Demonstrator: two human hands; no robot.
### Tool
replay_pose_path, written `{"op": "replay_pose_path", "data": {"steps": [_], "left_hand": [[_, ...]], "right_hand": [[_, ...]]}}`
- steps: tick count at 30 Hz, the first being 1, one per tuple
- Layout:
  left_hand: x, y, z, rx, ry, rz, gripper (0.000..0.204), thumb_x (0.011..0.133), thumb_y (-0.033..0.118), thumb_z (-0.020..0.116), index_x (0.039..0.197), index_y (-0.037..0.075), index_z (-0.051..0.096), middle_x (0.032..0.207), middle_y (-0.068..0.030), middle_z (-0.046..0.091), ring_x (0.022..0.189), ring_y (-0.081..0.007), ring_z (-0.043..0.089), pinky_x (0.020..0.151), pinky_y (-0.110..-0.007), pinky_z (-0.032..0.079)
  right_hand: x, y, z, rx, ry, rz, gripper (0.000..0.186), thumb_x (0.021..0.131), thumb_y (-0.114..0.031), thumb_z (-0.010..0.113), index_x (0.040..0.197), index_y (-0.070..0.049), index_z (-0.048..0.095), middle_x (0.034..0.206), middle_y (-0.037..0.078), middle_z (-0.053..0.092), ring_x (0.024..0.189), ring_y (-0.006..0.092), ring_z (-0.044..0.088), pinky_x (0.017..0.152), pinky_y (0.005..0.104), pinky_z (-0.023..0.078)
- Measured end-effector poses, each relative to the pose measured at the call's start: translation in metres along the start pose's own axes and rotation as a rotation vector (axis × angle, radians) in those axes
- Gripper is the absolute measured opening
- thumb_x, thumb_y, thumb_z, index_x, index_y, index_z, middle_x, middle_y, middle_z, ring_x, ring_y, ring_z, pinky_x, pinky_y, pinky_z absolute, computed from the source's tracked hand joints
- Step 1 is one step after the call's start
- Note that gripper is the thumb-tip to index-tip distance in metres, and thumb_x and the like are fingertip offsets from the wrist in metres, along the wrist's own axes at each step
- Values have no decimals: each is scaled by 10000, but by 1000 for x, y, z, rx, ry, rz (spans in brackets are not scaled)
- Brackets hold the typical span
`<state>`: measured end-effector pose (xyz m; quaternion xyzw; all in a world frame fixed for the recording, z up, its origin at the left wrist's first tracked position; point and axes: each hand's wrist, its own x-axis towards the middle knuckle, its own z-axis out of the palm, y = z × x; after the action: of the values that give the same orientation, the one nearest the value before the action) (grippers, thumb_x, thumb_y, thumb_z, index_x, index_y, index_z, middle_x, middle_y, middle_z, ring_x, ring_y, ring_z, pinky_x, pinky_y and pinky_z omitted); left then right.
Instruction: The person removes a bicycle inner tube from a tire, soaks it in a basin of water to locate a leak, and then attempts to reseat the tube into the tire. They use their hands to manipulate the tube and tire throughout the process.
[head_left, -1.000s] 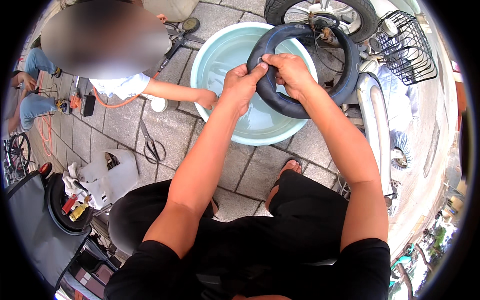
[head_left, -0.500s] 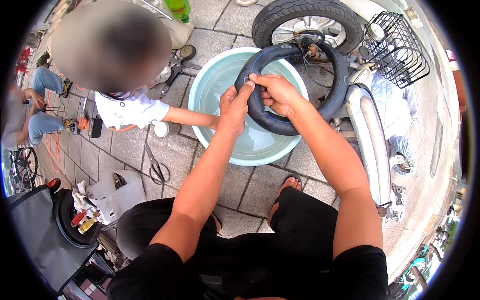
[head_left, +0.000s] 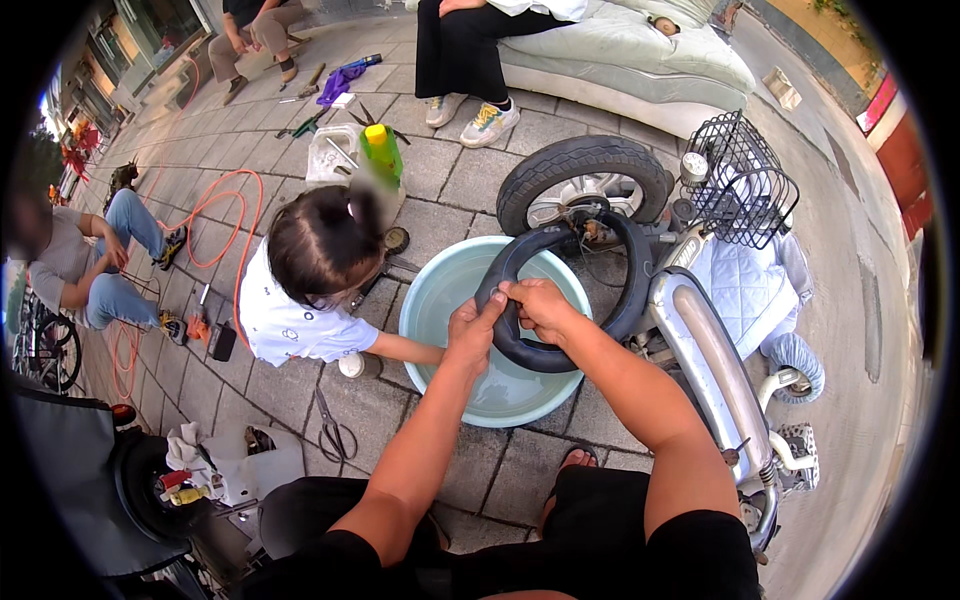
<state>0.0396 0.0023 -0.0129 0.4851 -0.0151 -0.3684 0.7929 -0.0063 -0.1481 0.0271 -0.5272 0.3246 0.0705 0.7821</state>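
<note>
A black inner tube [head_left: 540,357] is stretched over a pale green basin [head_left: 500,416] of water, its far side reaching toward a scooter wheel [head_left: 590,165]. My left hand [head_left: 473,328] grips the tube's near-left side, thumb on top. Close beside it, my right hand [head_left: 545,306] pinches the same stretch with thumb and fingers. The exact spot between the fingertips is too small to make out. At the basin's left, another person [head_left: 310,290] in a white shirt reaches an arm into it; that hand is partly hidden behind my left hand.
A silver scooter body [head_left: 700,335] with a black wire basket [head_left: 745,180] lies on the right. Scissors [head_left: 335,435] and a tool-filled container [head_left: 250,465] are at the left. A green bottle [head_left: 380,155] stands beyond the basin. Someone sits on a sofa [head_left: 620,60] at the back.
The view has tilted up, so the sofa and seated people now show and the basin sits lower. Both hands keep hold of the inner tube at about the same spot.
</note>
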Motion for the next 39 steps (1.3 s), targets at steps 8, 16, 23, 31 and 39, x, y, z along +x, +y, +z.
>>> {"op": "replay_pose_path", "data": {"steps": [8,16,23,31,39], "left_hand": [[-10,-9,11,161,125,36,78,1008,102,718,1060,45,725,945,-3,737,799,-63,646,702,-244,512],[-13,3,24,-96,105,-26,248,1005,248,756,1170,77,686,1050,-16,730,928,-106,674,822,-295,542],[-22,5,5,-301,105,-245,495,1053,492,544,1282,60,622,1205,-86,679,1126,-228,654,1009,-437,519],[-26,0,13,-128,156,-186,364,1047,367,669,1204,39,675,1141,-69,713,985,-194,703,891,-407,586],[-32,-21,5,-157,164,-397,349,1048,296,685,1283,46,625,1141,-44,694,999,-179,684,895,-406,581]], "right_hand": [[-1,7,-1,-83,91,38,222,978,-216,725,831,-78,632,682,-13,491,541,92,405,457,303,268],[3,-15,-13,-73,-46,65,239,990,-306,716,862,-121,636,729,-42,471,576,77,401,464,255,255],[4,-4,-12,-229,22,144,545,969,-642,679,900,-106,607,733,-32,516,573,93,445,477,267,302],[7,-6,-14,-275,-63,119,364,963,-465,736,811,-162,604,733,-52,493,586,80,427,493,261,304],[-4,1,-26,-476,-11,144,309,937,-332,793,802,-81,673,672,-38,475,535,76,400,443,261,297]]}}
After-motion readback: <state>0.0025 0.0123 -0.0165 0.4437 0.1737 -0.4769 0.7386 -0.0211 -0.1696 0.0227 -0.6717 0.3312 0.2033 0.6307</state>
